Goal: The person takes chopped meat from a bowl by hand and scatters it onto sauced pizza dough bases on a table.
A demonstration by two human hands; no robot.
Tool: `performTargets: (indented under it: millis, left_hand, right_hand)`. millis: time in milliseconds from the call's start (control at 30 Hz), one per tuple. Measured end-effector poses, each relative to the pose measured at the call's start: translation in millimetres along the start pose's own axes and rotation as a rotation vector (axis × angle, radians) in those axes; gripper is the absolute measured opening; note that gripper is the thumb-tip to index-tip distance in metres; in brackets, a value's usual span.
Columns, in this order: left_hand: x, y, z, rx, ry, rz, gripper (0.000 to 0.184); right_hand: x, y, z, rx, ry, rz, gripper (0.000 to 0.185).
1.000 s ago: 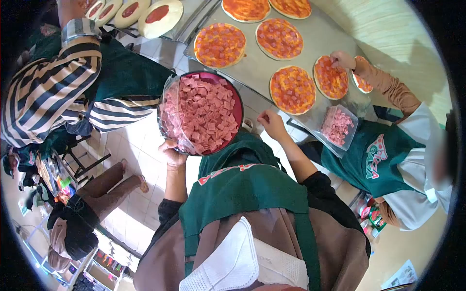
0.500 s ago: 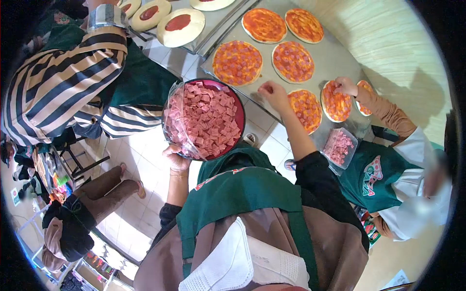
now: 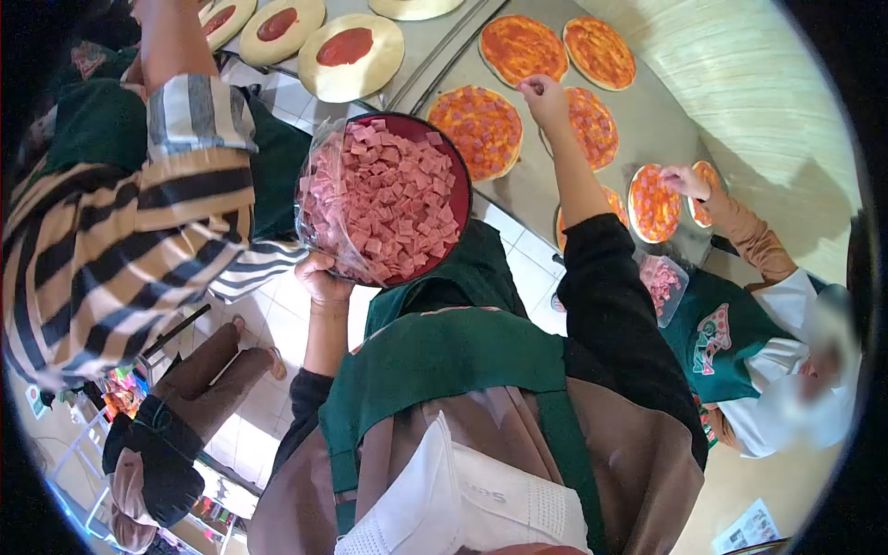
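Observation:
My left hand (image 3: 324, 277) grips the lower left edge of a dark red bowl (image 3: 462, 176) heaped with small pink squares of sliced meat (image 3: 393, 203). Clear plastic wrap (image 3: 319, 171) hangs over the bowl's left side. My right hand (image 3: 544, 99) is closed, fingertips pinched, at the lower edge of a sauced pizza base (image 3: 523, 46); what the fingers hold, if anything, is hidden. Left of that hand lies a pizza with meat squares (image 3: 476, 134). Another topped pizza (image 3: 592, 128) lies partly behind my right wrist.
Several pizzas rest on the metal table (image 3: 666, 102). At the right, a co-worker's hand (image 3: 684, 181) is over a pizza (image 3: 655, 208), beside a clear tub of meat pieces (image 3: 662, 287). A striped-sleeved person (image 3: 120, 250) stands at left, near dough rounds with sauce (image 3: 347, 60).
My right hand has moved up and slightly right, from the table's near edge to the sauced base. The bowl has shifted slightly up. The striped-sleeved person's arm has reached further up.

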State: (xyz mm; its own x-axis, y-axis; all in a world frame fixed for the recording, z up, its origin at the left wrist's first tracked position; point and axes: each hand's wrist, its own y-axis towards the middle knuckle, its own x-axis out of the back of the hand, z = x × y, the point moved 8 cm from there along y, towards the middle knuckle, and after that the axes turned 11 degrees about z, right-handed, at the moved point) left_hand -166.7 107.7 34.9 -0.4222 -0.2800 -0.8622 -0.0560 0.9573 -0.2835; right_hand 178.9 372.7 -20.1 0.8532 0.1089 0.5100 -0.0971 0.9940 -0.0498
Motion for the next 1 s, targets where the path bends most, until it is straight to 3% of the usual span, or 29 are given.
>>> performTargets:
  millis: [100, 233, 367, 633, 733, 800, 833, 867, 900, 967, 1000]
  left_hand:
    - [4, 13, -4, -0.036, 0.007, -0.042, 0.076]
    - [9, 34, -1, -0.031, 0.000, -0.084, 0.076]
    - [-3, 54, 2, -0.074, -0.024, -0.053, 0.076]
    - [-4, 73, 7, -0.088, -0.004, -0.107, 0.076]
    - [-4, 75, 3, -0.088, -0.016, -0.129, 0.069]
    - [8, 73, -3, -0.108, 0.027, -0.218, 0.061]
    - [0, 77, -5, -0.105, 0.053, -0.230, 0.060]
    - [4, 78, -8, -0.116, 0.103, -0.270, 0.077]
    - [38, 85, -6, 0.036, -0.198, 0.624, 0.077]
    - [22, 93, -9, -0.126, 0.109, -0.148, 0.076]
    - [12, 99, -3, -0.096, 0.060, -0.122, 0.076]
  right_hand:
    - [-4, 40, 4, -0.039, -0.260, -0.054, 0.014]
    - [-17, 94, -12, -0.066, -0.303, 0.032, 0.013]
    - [-32, 134, -13, 0.098, -0.447, 0.064, 0.014]
    - [-31, 138, -8, 0.033, -0.621, 0.005, 0.022]
    - [-5, 126, -15, 0.039, -0.502, -0.111, 0.024]
    - [2, 102, -35, -0.059, 0.061, -0.049, 0.019]
    - [4, 83, -26, -0.077, 0.065, -0.045, 0.019]
    - [4, 61, -19, -0.089, 0.271, 0.004, 0.018]
    - [3, 46, -6, -0.084, 0.476, 0.056, 0.018]
    - [1, 16, 28, -0.046, 0.483, 0.080, 0.018]
    - [-1, 2, 50, -0.002, 0.477, 0.091, 0.018]
